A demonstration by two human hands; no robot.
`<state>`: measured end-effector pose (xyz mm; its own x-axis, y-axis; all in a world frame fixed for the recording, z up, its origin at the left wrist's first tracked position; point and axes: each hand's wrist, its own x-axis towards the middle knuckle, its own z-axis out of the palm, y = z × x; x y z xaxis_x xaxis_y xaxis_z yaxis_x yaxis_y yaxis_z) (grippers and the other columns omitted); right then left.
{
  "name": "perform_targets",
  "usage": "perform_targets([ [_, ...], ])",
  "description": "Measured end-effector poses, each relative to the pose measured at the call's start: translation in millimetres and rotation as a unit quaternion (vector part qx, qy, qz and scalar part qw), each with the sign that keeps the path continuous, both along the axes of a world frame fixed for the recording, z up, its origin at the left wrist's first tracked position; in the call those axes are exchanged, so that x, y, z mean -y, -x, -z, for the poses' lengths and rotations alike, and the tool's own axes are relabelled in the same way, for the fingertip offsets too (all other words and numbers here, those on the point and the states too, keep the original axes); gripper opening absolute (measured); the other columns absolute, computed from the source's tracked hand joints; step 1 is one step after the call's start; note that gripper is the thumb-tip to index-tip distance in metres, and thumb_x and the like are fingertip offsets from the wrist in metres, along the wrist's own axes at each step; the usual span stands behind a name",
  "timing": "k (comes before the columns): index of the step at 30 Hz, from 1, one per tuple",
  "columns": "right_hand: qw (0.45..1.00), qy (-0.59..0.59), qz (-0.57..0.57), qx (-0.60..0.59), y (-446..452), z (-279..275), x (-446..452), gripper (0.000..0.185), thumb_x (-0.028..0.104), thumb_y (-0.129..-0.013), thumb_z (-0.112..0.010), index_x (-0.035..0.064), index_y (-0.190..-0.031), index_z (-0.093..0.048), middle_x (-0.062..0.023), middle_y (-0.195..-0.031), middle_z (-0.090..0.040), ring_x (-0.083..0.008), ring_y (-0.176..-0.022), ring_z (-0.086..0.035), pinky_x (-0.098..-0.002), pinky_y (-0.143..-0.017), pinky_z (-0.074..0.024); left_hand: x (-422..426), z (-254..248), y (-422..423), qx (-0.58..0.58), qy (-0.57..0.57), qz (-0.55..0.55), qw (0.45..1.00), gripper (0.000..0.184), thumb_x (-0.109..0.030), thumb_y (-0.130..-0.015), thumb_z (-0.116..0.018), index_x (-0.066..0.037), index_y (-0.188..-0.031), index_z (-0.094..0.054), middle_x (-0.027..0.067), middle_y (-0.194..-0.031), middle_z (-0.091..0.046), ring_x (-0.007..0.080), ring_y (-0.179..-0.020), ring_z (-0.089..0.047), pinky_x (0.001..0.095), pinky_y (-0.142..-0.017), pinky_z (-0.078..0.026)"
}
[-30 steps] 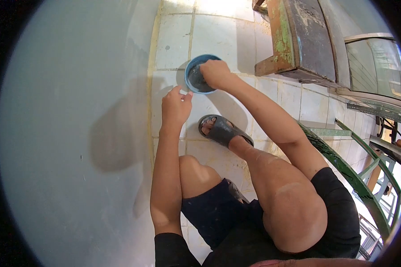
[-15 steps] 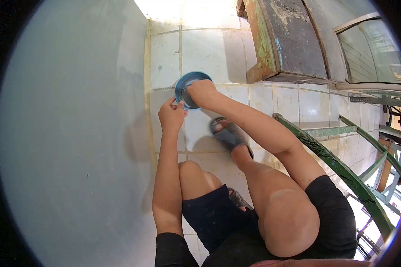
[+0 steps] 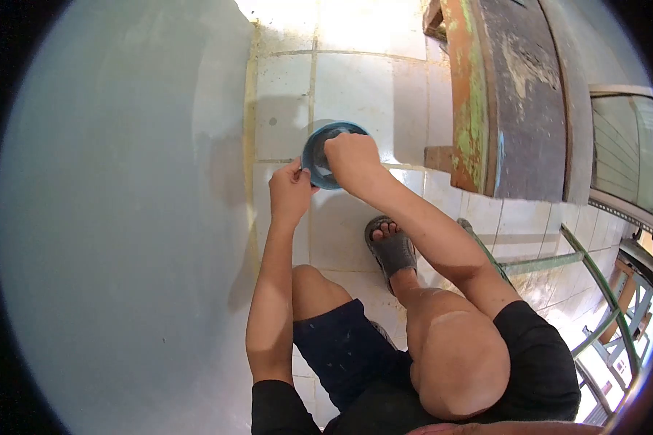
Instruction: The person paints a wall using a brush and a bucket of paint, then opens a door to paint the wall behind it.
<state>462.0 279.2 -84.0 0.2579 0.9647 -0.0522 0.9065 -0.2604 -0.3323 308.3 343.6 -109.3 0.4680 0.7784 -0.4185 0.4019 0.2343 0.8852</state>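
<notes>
A round blue bowl (image 3: 323,181) is in front of me, close to the grey wall on the left. My left hand (image 3: 290,194) grips its near left rim, thumb on the edge and fingers around the outside. Inside the bowl is my right hand (image 3: 355,161), its fingers curled closed and pointing down. Whatever those fingers hold is hidden by the hand itself. Grey matter with some pale patches shows in the bowl, but I cannot tell what it is.
A smooth grey wall (image 3: 123,217) fills the left side. White floor tiles (image 3: 355,87) lie below. At the right stand a worn wooden cabinet (image 3: 522,101) with peeling paint and a green metal frame (image 3: 540,264). My sandalled foot (image 3: 393,250) is near the bowl.
The view has shifted, so the bowl, floor and cabinet appear farther right. My right hand has turned slightly inside the bowl, while my left hand keeps its hold on the rim.
</notes>
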Motion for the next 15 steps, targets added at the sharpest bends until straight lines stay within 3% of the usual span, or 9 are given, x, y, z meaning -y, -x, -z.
perform_targets([
  [3,0.998,0.030,0.043,-0.022,-22.0,-22.1,-13.5,0.006,0.008,-0.071,-0.071,0.0049,-0.074,-0.075,-0.0188,-0.078,-0.073,-0.0326,-0.075,-0.074,-0.0409,-0.064,-0.0588,-20.7,-3.7,-26.3,-0.024,-0.018,0.031,0.999,0.024,0.001,-0.098,-0.053,0.002,-0.115,-0.071,0.0093,-0.086,-0.073,0.0138,-0.075,-0.071,0.0297,-0.067,-0.064],
  [8,0.990,0.047,0.134,-0.008,-58.7,-23.5,-33.1,0.009,0.006,-0.074,-0.070,0.0041,-0.081,-0.076,-0.0206,-0.085,-0.074,-0.0343,-0.082,-0.075,-0.0426,-0.069,-0.0595,-46.0,3.4,-65.0,0.034,0.005,0.008,0.999,0.024,0.001,-0.097,-0.055,0.005,-0.116,-0.069,0.0105,-0.086,-0.072,0.0147,-0.076,-0.071,0.0305,-0.067,-0.065],
  [11,0.987,0.072,0.142,0.012,-76.3,-24.7,-43.2,0.011,0.006,-0.077,-0.068,0.0040,-0.084,-0.076,-0.0207,-0.087,-0.074,-0.0347,-0.085,-0.075,-0.0433,-0.072,-0.0600,-55.3,3.3,-89.9,0.064,0.062,-0.043,0.995,0.029,-0.003,-0.100,-0.056,0.007,-0.127,-0.063,0.0120,-0.098,-0.070,0.0177,-0.081,-0.071,0.0318,-0.076,-0.064],
  [15,0.989,0.072,0.121,0.037,-91.3,-17.5,-64.8,0.015,0.006,-0.079,-0.066,0.0030,-0.088,-0.077,-0.0204,-0.091,-0.075,-0.0349,-0.087,-0.075,-0.0439,-0.074,-0.0603,-54.5,8.4,-116.4,0.095,0.047,-0.074,0.992,0.035,-0.003,-0.098,-0.059,0.011,-0.131,-0.058,0.0140,-0.097,-0.070,0.0188,-0.078,-0.070,0.0311,-0.074,-0.064],
])
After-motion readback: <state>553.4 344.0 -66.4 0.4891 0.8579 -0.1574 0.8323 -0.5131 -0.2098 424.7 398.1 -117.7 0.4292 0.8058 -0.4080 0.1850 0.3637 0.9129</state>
